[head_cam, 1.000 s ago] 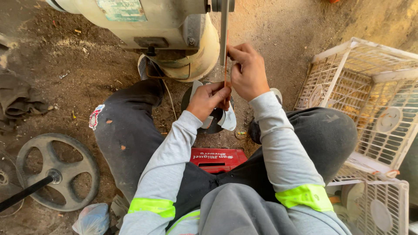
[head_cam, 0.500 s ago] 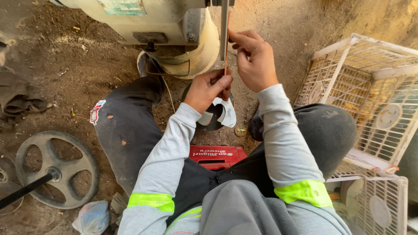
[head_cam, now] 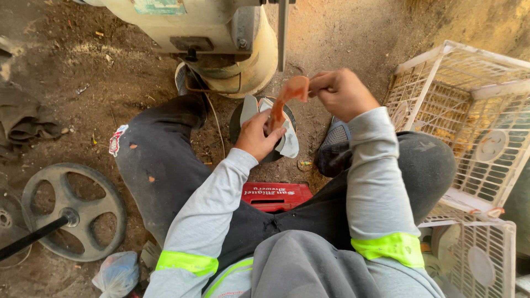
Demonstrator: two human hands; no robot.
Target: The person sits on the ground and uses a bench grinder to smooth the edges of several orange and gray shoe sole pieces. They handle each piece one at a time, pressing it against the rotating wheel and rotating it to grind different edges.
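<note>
The person sits on a red crate (head_cam: 274,194) on the dirt floor (head_cam: 342,38), knees spread, looking down at both hands. The right hand (head_cam: 343,92) is raised in front of the right knee, its fingers pinched together on the upper end of an orange strip (head_cam: 287,96). The strip is blurred, and it runs down and to the left into the left hand (head_cam: 259,134). The left hand is closed around the strip's lower end and rests on a white curved piece (head_cam: 288,138) that lies on a dark round part (head_cam: 238,118) on the floor between the feet. How firmly the left fingers grip the strip cannot be told, as they are partly hidden.

Just beyond the hands stands a cream-coloured machine body (head_cam: 204,33) with a round base, and a thin metal bar (head_cam: 283,33) hangs down beside it. A spoked pulley wheel (head_cam: 74,209) on a shaft lies on the floor to the left, near a small plastic bag (head_cam: 117,273). White plastic grilles (head_cam: 475,127) lean in a stack at the right.
</note>
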